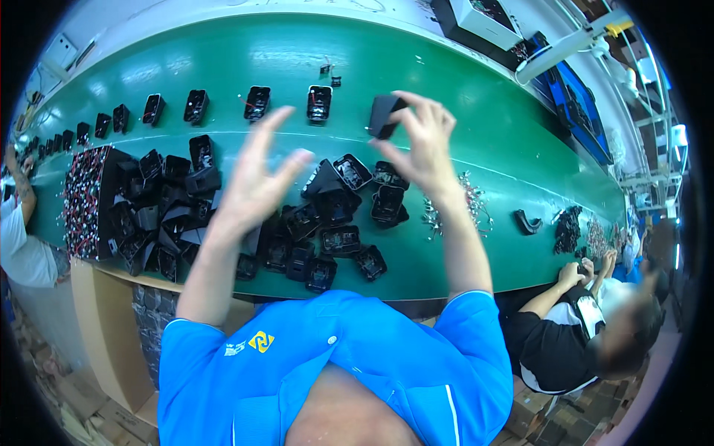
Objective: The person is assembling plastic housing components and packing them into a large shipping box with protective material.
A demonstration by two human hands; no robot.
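My right hand (pixel 425 137) grips a black plastic housing (pixel 384 116) between thumb and fingers, above the green table. My left hand (pixel 264 175) hovers with thumb and fingers spread and holds nothing. Just beyond it, a row of black housings with small parts and wires inside runs along the table; one such housing (pixel 320 103) stands between my two hands. Below my hands lies a heap of loose black housings (pixel 331 204), some with their open side up. Right of my right forearm is a pile of small wired parts (pixel 472 204).
A box packed with wired parts (pixel 88 201) stands at the left beside another heap of housings (pixel 160 208). Co-workers sit at the far left and right (pixel 558 327). A curved black piece (pixel 528 222) lies at the right. Cardboard boxes (pixel 108 334) stand below the table's edge.
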